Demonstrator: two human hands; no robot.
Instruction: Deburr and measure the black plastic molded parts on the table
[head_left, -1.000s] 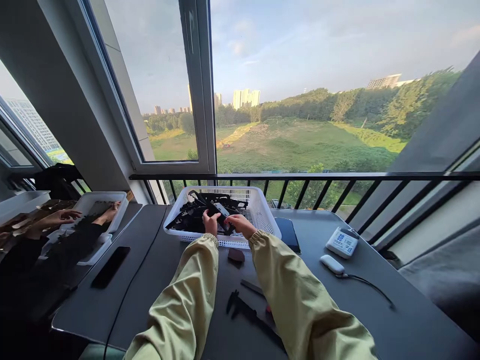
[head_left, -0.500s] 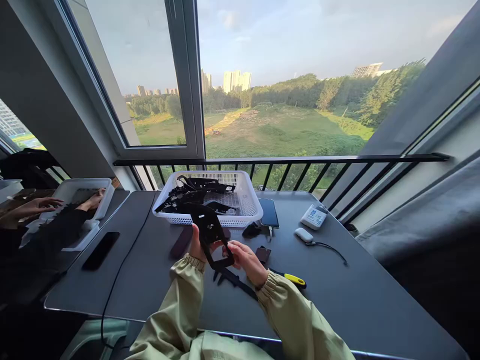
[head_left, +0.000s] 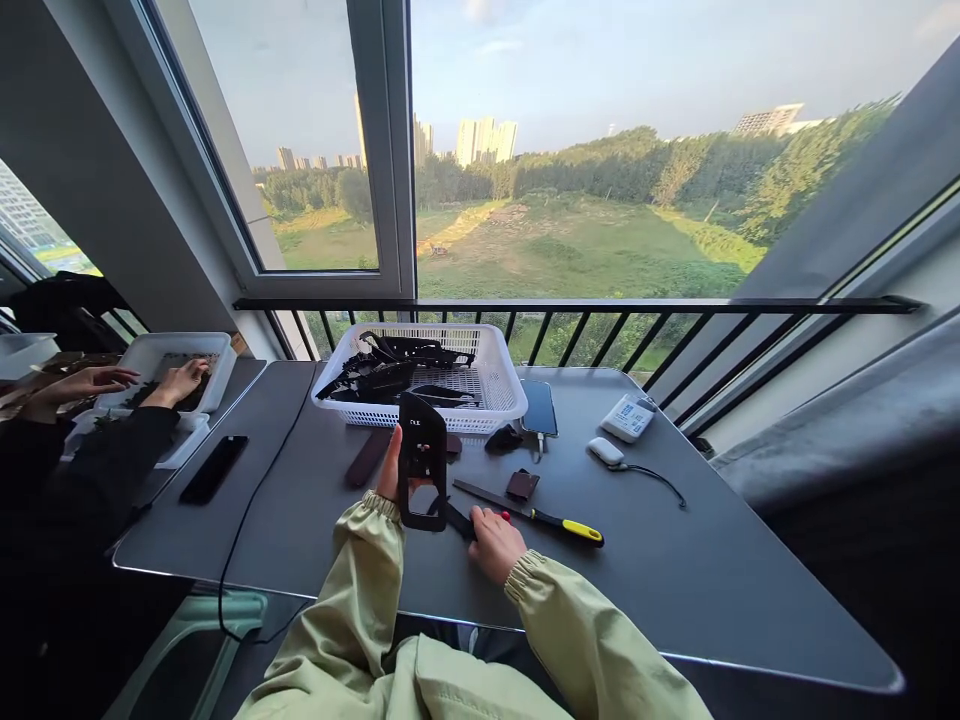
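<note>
A person's left hand (head_left: 388,465) grips a black plastic part (head_left: 422,455) upright above the tabletop (head_left: 675,560), while the right hand (head_left: 495,545) lies curled just beside a yellow-handled tool (head_left: 570,527) (whether it clasps the dark caliper (head_left: 459,521) beneath it cannot be told). Beyond the hands sits a white plastic basket (head_left: 480,345) of similar black parts (head_left: 390,375); a co-worker's hands (head_left: 176,380) work off to the left.

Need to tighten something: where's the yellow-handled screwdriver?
In the head view, the yellow-handled screwdriver lies on the dark table beside your right hand, just below a small dark square block.
</note>
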